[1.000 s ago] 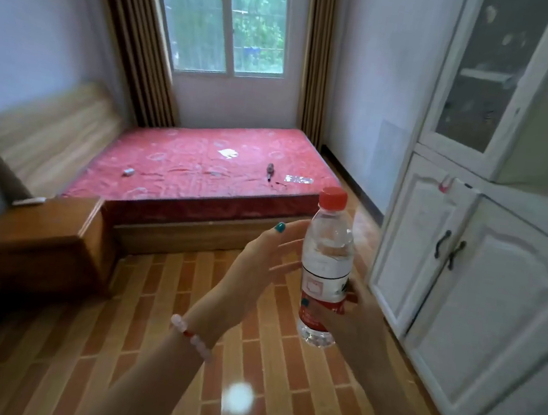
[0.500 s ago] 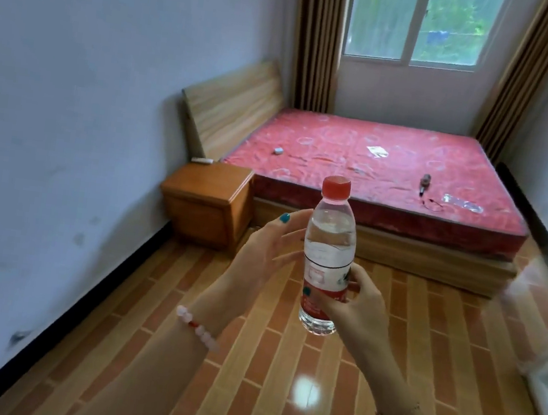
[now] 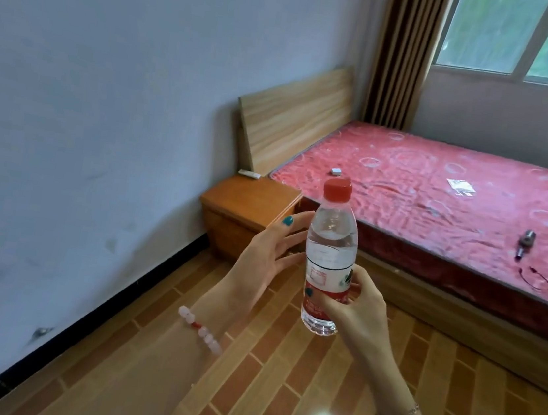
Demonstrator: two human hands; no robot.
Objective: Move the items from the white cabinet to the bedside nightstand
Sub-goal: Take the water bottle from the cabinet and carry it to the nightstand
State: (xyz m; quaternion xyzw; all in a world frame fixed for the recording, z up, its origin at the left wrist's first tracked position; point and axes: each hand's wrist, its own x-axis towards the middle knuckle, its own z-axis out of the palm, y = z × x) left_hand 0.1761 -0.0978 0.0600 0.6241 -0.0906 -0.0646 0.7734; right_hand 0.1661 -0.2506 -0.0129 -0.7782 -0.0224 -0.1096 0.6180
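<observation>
Clear plastic water bottle with red screw cap [image 3: 329, 248]: upright, held in the air above the brick-pattern floor [image 3: 279, 380], in front of the nightstand and the bed.
Bottle contents: clear liquid fills most of the body; cap is on.
Bottle appearance: white and red label round the lower half, ribbed transparent base.
Right hand [image 3: 357, 307]: thumb and fingers curl round the labelled lower part and grip it.
Left hand [image 3: 266, 258]: fingers straight and spread, reaching the bottle's left side; contact cannot be told.
Orange-brown wooden bedside nightstand [image 3: 249, 201]: against the wall, just beside the bed; a small white flat object [image 3: 249, 174] lies at its far edge.
Red patterned mattress [image 3: 438, 206]: carries a small grey box [image 3: 336, 171], a paper slip [image 3: 460, 187] and a metal part [image 3: 525, 241].
</observation>
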